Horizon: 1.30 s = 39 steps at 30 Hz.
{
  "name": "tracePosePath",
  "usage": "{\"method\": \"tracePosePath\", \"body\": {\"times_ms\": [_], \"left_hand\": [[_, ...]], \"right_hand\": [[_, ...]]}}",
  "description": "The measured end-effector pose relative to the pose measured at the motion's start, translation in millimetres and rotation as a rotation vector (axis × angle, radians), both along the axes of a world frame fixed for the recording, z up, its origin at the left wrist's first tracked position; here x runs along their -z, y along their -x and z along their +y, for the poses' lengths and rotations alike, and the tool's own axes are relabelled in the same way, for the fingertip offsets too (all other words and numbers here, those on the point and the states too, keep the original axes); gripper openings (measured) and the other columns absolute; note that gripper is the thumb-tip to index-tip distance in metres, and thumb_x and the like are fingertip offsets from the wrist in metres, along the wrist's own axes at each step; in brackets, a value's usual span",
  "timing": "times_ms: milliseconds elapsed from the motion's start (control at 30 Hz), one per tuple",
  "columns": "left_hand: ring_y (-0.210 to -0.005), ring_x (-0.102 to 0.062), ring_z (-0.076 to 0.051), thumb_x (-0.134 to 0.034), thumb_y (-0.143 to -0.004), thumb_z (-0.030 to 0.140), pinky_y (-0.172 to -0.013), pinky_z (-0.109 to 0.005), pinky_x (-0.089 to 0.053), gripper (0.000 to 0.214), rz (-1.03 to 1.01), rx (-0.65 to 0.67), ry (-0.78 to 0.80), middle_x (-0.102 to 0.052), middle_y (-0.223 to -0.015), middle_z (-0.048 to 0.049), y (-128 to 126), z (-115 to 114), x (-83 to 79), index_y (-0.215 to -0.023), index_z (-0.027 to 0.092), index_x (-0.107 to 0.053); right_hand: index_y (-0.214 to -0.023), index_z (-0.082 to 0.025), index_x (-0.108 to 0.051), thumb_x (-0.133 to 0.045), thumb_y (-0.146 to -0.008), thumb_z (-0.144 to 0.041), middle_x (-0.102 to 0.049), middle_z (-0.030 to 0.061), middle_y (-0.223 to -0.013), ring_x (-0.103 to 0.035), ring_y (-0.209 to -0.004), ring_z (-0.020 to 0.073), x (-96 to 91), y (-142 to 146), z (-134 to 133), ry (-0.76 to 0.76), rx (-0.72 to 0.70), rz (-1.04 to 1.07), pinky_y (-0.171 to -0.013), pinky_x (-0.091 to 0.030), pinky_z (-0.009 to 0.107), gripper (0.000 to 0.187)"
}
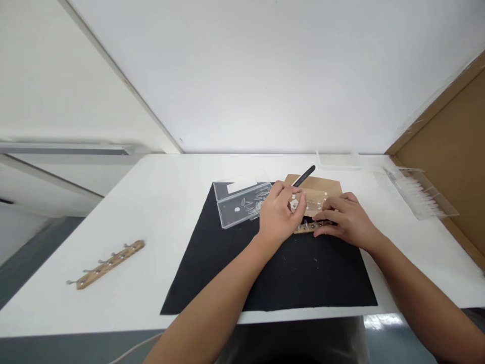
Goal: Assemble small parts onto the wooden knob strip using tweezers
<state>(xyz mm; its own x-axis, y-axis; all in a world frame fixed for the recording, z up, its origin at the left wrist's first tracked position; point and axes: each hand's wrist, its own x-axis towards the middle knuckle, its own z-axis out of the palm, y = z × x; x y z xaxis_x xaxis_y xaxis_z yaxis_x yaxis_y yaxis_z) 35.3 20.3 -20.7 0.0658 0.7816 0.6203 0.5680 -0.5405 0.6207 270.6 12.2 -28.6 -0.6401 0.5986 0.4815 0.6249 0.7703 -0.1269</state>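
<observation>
My right hand (345, 220) grips a narrow wooden strip (303, 229) from its right end, thumb and fingers on either side. Small clear pieces like nail tips (306, 224) stand on the strip's metal holders. Close above it, my left hand (279, 210) has its thumb and index finger brought together; whatever they pinch is too small to make out. A black-handled tool (305, 175) slants up just behind the left fingers, and I cannot tell if it is held. Beyond both hands lies brown paper (318, 183) with scattered white bits (326, 194).
A black cloth (303, 283) covers the table's front. Left of my hands, an open clear case (231, 218) holds clear tips. A second wooden strip (109, 263) lies far left. A clear tray (339, 164) sits behind, and a clear box (419, 194) stands by the brown right panel (450, 131).
</observation>
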Motion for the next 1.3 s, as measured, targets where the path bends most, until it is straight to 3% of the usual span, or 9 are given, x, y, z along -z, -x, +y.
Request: {"method": "tracePosePath", "body": {"times_ms": [600, 1300], "left_hand": [[-0.069, -0.059, -0.014, -0.060, -0.100, 0.030, -0.065, -0.028, -0.049, 0.017, 0.089, -0.035, -0.014, -0.068, -0.097, -0.0071, -2.9, 0.6, 6.0, -0.099, 0.018, -0.073], [-0.070, -0.061, -0.013, -0.061, -0.100, 0.029, -0.065, -0.027, -0.047, 0.017, 0.098, -0.041, 0.006, -0.068, -0.098, -0.0068, -4.2, -1.2, 5.9, -0.099, 0.017, -0.072]], "right_hand": [[-0.111, -0.029, -0.077, -0.063, -0.101, -0.055, -0.066, 0.0020, -0.094, -0.055, -0.077, 0.0161, -8.6, 5.9, -5.8, -0.048, 0.059, -0.153, -0.088, -0.032, 0.037, 0.031], [-0.111, -0.029, -0.077, -0.068, -0.100, -0.052, -0.065, 0.0022, -0.096, -0.053, -0.078, 0.0170, -12.9, 9.3, -9.5, -0.047, 0.086, -0.213, -0.088, -0.031, 0.038, 0.027]]}}
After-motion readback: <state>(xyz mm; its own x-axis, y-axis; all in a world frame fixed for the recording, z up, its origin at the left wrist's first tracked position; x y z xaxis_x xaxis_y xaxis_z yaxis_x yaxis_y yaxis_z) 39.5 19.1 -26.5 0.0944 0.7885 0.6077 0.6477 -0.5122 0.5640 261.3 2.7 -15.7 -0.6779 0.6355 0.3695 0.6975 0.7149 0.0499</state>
